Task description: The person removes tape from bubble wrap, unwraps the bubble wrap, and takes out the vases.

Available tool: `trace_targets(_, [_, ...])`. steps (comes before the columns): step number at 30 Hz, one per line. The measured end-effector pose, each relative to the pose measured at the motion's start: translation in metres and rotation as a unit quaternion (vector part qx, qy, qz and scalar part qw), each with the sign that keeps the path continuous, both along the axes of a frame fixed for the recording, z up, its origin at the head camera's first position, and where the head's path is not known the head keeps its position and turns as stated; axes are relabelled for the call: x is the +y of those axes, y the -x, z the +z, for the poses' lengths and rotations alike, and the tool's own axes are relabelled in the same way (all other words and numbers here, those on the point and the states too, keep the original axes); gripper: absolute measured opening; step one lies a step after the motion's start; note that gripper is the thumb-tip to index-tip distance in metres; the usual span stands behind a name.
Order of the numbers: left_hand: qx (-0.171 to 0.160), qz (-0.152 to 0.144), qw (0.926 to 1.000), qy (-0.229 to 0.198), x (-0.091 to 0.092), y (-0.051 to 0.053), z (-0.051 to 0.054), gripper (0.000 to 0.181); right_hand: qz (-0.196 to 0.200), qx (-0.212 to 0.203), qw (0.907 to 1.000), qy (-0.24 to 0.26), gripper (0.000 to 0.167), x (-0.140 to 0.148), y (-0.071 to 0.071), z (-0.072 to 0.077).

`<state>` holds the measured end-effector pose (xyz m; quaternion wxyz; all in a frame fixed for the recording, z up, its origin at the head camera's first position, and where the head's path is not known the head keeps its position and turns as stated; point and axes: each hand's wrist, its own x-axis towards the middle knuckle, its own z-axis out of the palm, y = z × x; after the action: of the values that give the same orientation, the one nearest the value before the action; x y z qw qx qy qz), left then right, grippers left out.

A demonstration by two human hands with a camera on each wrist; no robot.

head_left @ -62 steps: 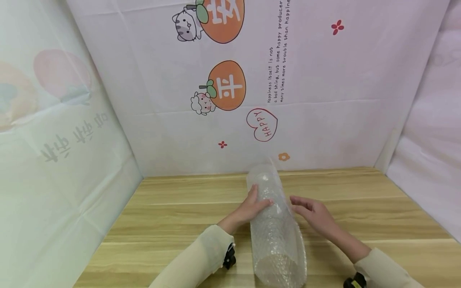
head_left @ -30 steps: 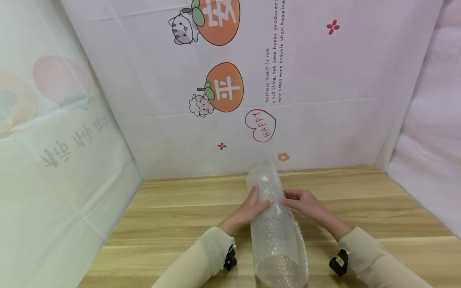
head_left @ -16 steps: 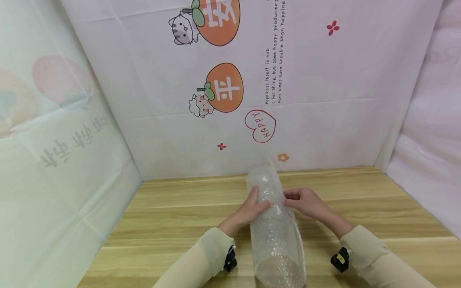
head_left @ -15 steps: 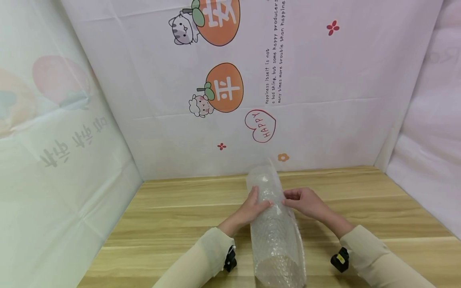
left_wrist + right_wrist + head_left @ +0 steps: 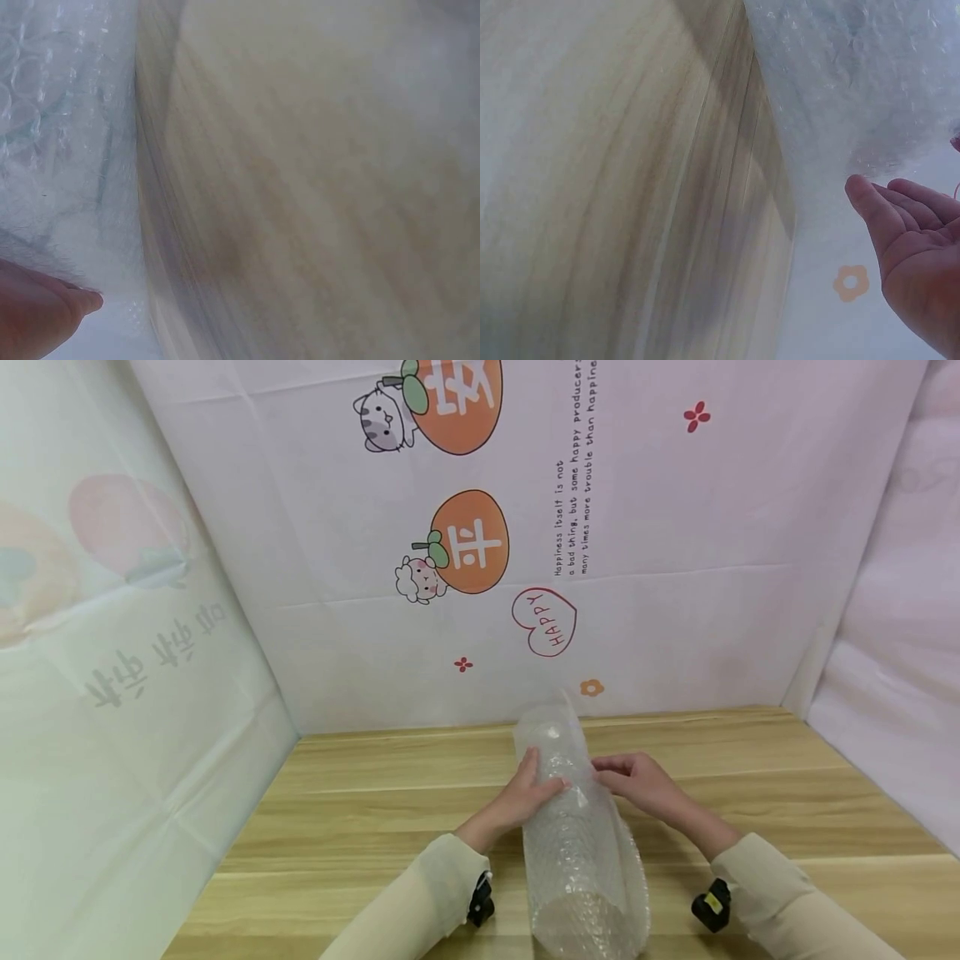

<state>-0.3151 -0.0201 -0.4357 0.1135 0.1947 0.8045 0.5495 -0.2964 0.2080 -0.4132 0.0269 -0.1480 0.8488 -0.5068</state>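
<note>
A roll of clear bubble wrap [image 5: 573,852] lies lengthwise on the wooden table, its open end toward me. On its left side my left hand [image 5: 517,795] grips it, thumb across the top and fingers at its far left side. At the right side, my right hand [image 5: 641,785] pinches the outer layer near the roll's middle with thumb and fingertips. A loose flap stands off the roll at the lower right. In the right wrist view, the right hand's fingers [image 5: 911,210] reach toward the wrap; their exact contact is partly hidden. Only part of the left hand shows in the left wrist view.
The wooden table [image 5: 360,827] meets a white printed cloth [image 5: 675,568] at the back, just behind the roll's far end. Pale cloth walls stand at left and right. A black wrist camera [image 5: 711,906] sits by the right sleeve, another by the left.
My right hand has moved left to the roll's right side. The loose flap at the lower right has spread slightly outward. My left hand has stayed in place on the roll.
</note>
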Motion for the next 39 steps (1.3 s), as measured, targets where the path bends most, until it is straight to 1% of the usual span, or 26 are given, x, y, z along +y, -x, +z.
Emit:
trace_targets(4, [-0.002,-0.001,1.0,0.001,0.0,-0.001,0.001,0.095,0.011,-0.006,0.9997,0.021,0.045,0.003,0.001,-0.002])
trace_targets(8, [-0.002,-0.002,1.0,0.001,0.0,0.0,0.001,0.096,0.015,-0.01,0.9994,0.029,0.046,0.004,0.001,-0.002])
trace_targets(14, [0.0,0.002,1.0,0.001,0.0,-0.001,0.001,0.096,0.015,-0.008,0.9998,0.014,0.045,0.002,0.0,0.001])
trace_targets(16, [-0.001,0.002,1.0,0.003,0.0,0.0,0.001,0.097,0.013,-0.005,0.9999,0.0,0.047,0.002,0.0,0.003])
trace_targets(18, [-0.001,0.001,1.0,0.004,0.0,0.0,0.001,0.097,0.013,-0.005,0.9999,-0.003,0.049,0.003,0.001,0.006])
trace_targets(24, [0.003,-0.002,1.0,0.006,0.0,0.0,0.001,0.096,0.008,-0.008,0.9999,-0.002,0.053,0.003,0.011,0.013])
trace_targets(31, [0.001,-0.001,0.9999,0.011,0.0,0.0,0.001,0.096,-0.005,-0.012,0.9995,-0.029,0.056,-0.001,0.025,0.017])
trace_targets(35, [0.001,0.002,0.9999,0.012,0.001,0.001,0.001,0.096,-0.009,-0.005,0.9993,-0.037,0.055,-0.003,0.033,0.015])
trace_targets(39, [0.001,0.001,0.9999,0.012,0.0,0.001,0.0,0.095,-0.011,0.0,0.9994,-0.032,0.054,-0.006,0.041,0.01])
